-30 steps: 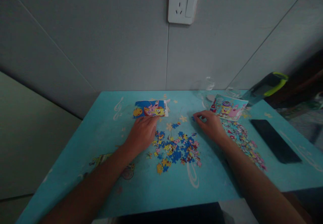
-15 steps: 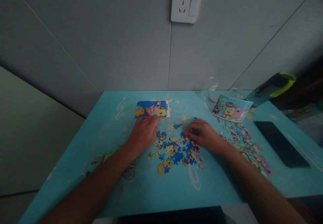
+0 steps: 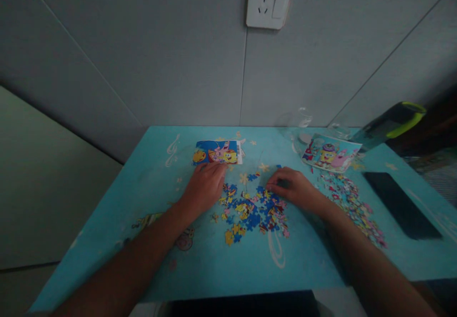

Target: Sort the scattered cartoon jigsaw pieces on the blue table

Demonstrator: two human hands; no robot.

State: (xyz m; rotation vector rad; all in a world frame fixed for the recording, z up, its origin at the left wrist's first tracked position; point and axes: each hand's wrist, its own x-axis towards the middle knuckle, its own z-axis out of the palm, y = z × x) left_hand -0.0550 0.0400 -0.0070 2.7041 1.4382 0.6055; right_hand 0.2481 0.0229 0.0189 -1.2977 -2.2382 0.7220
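Loose jigsaw puzzle pieces (image 3: 252, 214), mostly blue, yellow and pink, lie in a heap between my hands. My right hand (image 3: 294, 186) is at the heap's upper right edge, thumb and index finger pinched together on a puzzle piece, which the fingertips mostly hide. My left hand (image 3: 205, 186) rests at the heap's upper left, its fingers bent and held together. Its fingertips are turned away, and what they hold, if anything, is hidden. Just beyond it lies a blue picture card (image 3: 216, 153) with cartoon figures, its lower edge close to the knuckles.
A second heap of pieces (image 3: 352, 203) lies right of my right forearm. Behind it is another cartoon picture card (image 3: 332, 153), near a clear cup (image 3: 303, 122) and a tilted dark bottle (image 3: 389, 122). A black phone-like slab (image 3: 402, 205) lies at the right. A wall (image 3: 178, 60) borders the blue table (image 3: 214, 272).
The view has shifted slightly, so the table contents sit a little to the right. My right thumb and index finger have come closer together. My left hand stays beside the card.
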